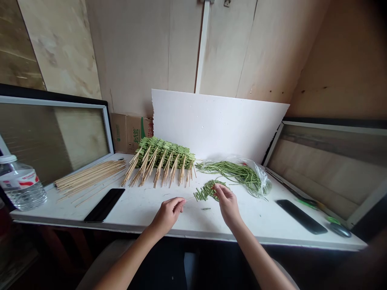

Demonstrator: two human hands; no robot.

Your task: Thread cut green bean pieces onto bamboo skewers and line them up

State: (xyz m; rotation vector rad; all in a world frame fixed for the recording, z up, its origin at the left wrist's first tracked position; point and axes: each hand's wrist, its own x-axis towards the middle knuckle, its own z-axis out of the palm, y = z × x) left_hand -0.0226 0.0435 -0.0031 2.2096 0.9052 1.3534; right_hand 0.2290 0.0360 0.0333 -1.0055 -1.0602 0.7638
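My left hand [171, 212] is closed, pinching the bare end of a thin bamboo skewer [189, 199]. Short cut pieces of green bean [200, 195] are threaded side by side along its far part. At that far end my right hand [227, 201] is closed too, thumb and fingertips pinched on a green bean piece that they mostly cover. Just behind lies a small pile of cut green beans [211, 186], partly hidden by the right hand. One loose piece [206, 208] rests on the white table [193, 223] below the skewer.
Finished bean skewers [166, 153] are stacked at the back, sticks toward me. Bare bamboo skewers [90, 177] lie left, near a black phone [105, 205] and water bottle [22, 185]. Right are long beans in a plastic bag [242, 173], another phone [301, 216] and a mouse [340, 229].
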